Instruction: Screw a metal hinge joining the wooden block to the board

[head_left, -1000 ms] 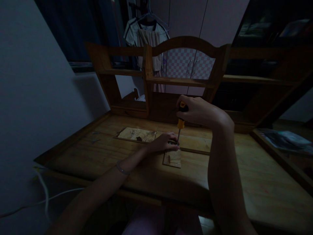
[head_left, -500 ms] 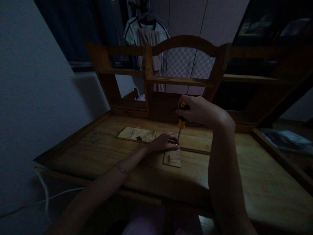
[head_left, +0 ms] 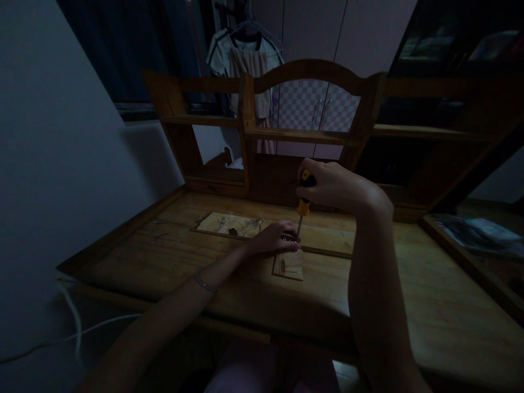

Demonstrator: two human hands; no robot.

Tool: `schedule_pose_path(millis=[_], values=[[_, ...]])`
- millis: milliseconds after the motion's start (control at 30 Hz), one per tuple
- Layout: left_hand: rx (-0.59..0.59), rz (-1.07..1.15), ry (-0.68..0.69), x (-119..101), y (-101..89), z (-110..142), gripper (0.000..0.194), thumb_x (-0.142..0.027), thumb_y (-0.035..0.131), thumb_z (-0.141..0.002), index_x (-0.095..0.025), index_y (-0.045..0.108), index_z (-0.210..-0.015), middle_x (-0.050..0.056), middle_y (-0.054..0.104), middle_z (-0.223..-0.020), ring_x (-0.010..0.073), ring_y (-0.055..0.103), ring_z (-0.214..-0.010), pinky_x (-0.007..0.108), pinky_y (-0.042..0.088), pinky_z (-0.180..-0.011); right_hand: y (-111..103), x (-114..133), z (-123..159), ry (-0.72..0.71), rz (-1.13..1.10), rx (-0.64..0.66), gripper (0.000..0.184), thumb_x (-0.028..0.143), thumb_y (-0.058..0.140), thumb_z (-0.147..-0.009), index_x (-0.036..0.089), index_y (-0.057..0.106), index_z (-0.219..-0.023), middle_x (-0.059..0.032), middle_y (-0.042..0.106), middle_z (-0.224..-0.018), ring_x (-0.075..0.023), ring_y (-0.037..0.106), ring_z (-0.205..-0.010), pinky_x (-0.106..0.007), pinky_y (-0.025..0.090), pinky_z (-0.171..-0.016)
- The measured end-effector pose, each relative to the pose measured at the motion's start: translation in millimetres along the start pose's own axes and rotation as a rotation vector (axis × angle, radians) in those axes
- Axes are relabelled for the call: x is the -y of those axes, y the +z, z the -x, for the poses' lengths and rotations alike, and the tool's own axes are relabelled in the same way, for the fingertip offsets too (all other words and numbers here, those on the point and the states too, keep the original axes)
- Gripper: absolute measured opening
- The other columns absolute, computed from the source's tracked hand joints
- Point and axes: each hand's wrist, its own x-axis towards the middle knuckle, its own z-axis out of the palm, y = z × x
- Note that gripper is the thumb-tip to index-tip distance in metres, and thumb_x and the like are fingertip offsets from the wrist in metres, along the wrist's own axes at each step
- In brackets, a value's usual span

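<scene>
My right hand (head_left: 325, 183) is wrapped round the yellow and black handle of a screwdriver (head_left: 303, 207). The shaft points down, slightly tilted, and its tip ends beside my left fingertips. My left hand (head_left: 273, 238) rests on the boards with thumb and fingers closed round a small shiny metal piece (head_left: 289, 238), mostly hidden by the fingers. Under that hand lies a long thin wooden board (head_left: 327, 240) with a dark-stained left part. A short wooden piece (head_left: 291, 266) sticks out from it toward me. Whether a screw sits under the tip is too small to tell.
All this lies on a wooden desk (head_left: 229, 284) with a shelf unit (head_left: 303, 134) along its back. Two small thin metal items (head_left: 160, 222) lie at the left. Plastic-wrapped items (head_left: 478, 232) sit beyond a raised edge at right. A white cable (head_left: 76, 316) hangs at lower left.
My right fingers have shifted very slightly on the screwdriver handle, the thumb a little to the right. My left hand and the boards stay where they were.
</scene>
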Motion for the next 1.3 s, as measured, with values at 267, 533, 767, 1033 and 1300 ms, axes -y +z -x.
schedule_pose_path(millis=[267,533,767,1033,1300], values=[[-0.018,-0.023,0.010,-0.1,1.3,0.0,0.023,-0.037,0.075,-0.078,-0.017,0.071,-0.090,0.006,0.066,-0.096,0.0188,0.062,-0.093,0.030,0.046,-0.085,-1.3,2.1,0.7,0.017,-0.039,0.001,0.036,0.041,0.055,-0.086,0.018,0.058,-0.114,-0.0094,0.067,-0.089,-0.0191,0.060,-0.072,-0.028,0.040,-0.061],[-0.013,-0.031,0.015,0.6,1.1,0.1,0.024,-0.037,0.075,-0.079,-0.017,0.071,-0.091,0.005,0.066,-0.095,0.0182,0.062,-0.091,0.027,0.045,-0.083,-0.1,0.5,-0.7,-0.018,-0.004,-0.010,0.032,0.042,0.056,-0.086,0.020,0.059,-0.109,-0.0090,0.068,-0.090,-0.0211,0.063,-0.078,-0.027,0.041,-0.063],[-0.005,-0.027,0.028,1.7,1.6,-0.3,0.024,-0.037,0.074,-0.079,-0.017,0.071,-0.092,0.006,0.066,-0.096,0.0184,0.062,-0.093,0.028,0.045,-0.084,0.0,0.1,-0.8,-0.027,-0.010,0.007,0.027,0.038,0.056,-0.084,0.020,0.058,-0.103,-0.0093,0.068,-0.092,-0.0218,0.063,-0.079,-0.029,0.042,-0.065],[0.004,-0.028,0.004,-2.3,0.4,-0.5,0.024,-0.038,0.074,-0.079,-0.018,0.072,-0.092,0.006,0.066,-0.097,0.0184,0.061,-0.093,0.029,0.045,-0.085,1.2,-1.0,-1.0,-0.023,0.004,-0.007,0.034,0.045,0.055,-0.085,0.019,0.058,-0.107,-0.0106,0.068,-0.094,-0.0232,0.063,-0.081,-0.029,0.042,-0.066],[-0.003,-0.026,0.002,-3.1,0.8,-1.2,0.023,-0.039,0.070,-0.083,-0.018,0.072,-0.091,0.006,0.066,-0.095,0.0185,0.061,-0.092,0.029,0.045,-0.086,0.3,1.9,-1.2,-0.021,0.006,-0.009,0.035,0.045,0.054,-0.087,0.018,0.059,-0.110,-0.0105,0.068,-0.092,-0.0238,0.063,-0.083,-0.030,0.042,-0.068]])
